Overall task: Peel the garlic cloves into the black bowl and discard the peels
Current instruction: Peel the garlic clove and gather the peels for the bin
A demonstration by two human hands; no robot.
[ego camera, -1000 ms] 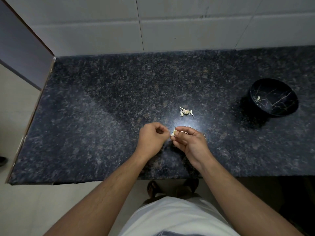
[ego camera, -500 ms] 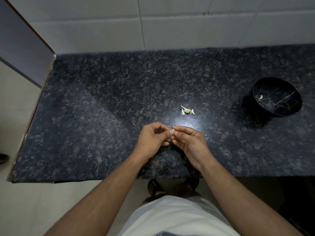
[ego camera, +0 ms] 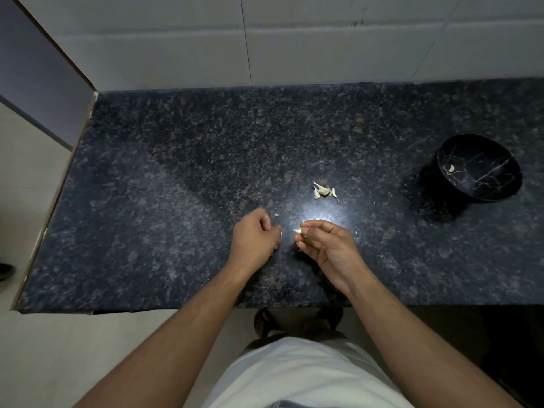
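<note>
- Pale and papery against the dark granite counter [ego camera: 176, 201]: the garlic clove [ego camera: 298, 231] sits pinched at the tips of my right hand [ego camera: 326, 248], thumb and forefinger closed on it, the other fingers loosely curled underneath.
- Its long axis runs roughly left to right, with the pointed end toward my left hand [ego camera: 254, 240].
- My left hand is curled, its fingertips drawn together just beside the clove but apart from it. A small pale fleck shows at those fingertips (a scrap of peel, I think, though it is too small to be sure), so I cannot tell whether that hand holds anything.
- The black bowl [ego camera: 500, 192] stands well off to my right and a little farther back, with one peeled clove [ego camera: 451, 168] already inside. My right hand is clearly the nearer one, so I judge the drop will be its job.
- A little heap of peels [ego camera: 323, 191] lies between my hands and the bowl, farther back, not yet discarded.
</note>
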